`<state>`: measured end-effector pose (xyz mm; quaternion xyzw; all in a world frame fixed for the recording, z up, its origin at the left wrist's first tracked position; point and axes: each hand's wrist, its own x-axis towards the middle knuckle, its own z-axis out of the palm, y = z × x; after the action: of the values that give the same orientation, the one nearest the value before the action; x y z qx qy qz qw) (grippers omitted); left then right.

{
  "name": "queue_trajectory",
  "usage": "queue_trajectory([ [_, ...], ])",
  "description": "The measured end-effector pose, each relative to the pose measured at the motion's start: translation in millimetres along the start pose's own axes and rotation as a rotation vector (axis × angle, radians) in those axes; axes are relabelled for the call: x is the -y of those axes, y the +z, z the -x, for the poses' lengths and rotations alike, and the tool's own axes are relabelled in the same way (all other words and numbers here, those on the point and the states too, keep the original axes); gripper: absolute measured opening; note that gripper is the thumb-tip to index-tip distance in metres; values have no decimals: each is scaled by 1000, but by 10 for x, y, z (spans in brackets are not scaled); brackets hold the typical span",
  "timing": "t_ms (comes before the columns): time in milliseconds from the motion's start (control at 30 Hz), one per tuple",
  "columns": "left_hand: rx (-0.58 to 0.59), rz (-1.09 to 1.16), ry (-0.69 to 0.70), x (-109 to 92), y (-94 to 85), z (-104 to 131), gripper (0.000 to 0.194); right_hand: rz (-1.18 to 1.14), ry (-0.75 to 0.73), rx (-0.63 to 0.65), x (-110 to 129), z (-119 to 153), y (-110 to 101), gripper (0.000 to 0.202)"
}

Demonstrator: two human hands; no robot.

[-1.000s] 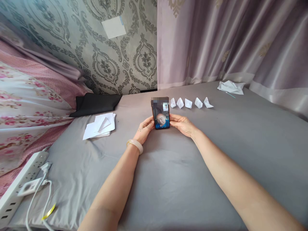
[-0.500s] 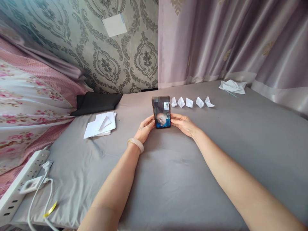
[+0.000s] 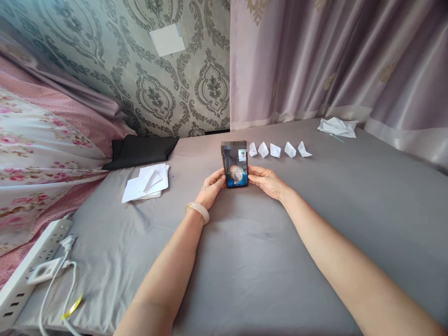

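A smartphone (image 3: 236, 173) stands upright in front of me, its lit screen showing a person and a small inset picture; its top strip is blurred out. My left hand (image 3: 211, 187), with a pale bangle (image 3: 198, 212) on the wrist, grips the phone's left edge. On its right edge, the fingers and thumb of my right hand (image 3: 266, 181) are closed. Behind the phone and to its right, several folded white paper pieces (image 3: 275, 150) stand in a row on the grey cloth (image 3: 241, 261).
White paper sheets (image 3: 147, 183) lie at left before a folded black cloth (image 3: 140, 151). More folded paper (image 3: 338, 127) sits at far right beside a thin greenish stick. A power strip (image 3: 31, 270) with plugged white cables runs along the left edge. Wallpaper and curtains (image 3: 297, 60) stand behind.
The person on the phone screen has shifted slightly. My hands and the phone keep their place; the whole view has moved by a hair.
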<state>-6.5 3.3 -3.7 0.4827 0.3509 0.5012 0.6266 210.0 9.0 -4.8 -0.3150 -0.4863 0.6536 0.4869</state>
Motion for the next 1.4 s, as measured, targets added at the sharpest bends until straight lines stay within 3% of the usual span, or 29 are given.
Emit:
queue_trajectory([
  [433, -27, -2, -14, -1, 5, -2, 50, 28, 19, -17, 31, 9, 24, 45],
  [700, -9, -20, -8, 18, -18, -14, 50, -26, 18, -46, 41, 15, 53, 35],
  [1400, 5, 8, 0, 11, -2, -11, 52, 55, 0, -19, -16, -15, -14, 45],
])
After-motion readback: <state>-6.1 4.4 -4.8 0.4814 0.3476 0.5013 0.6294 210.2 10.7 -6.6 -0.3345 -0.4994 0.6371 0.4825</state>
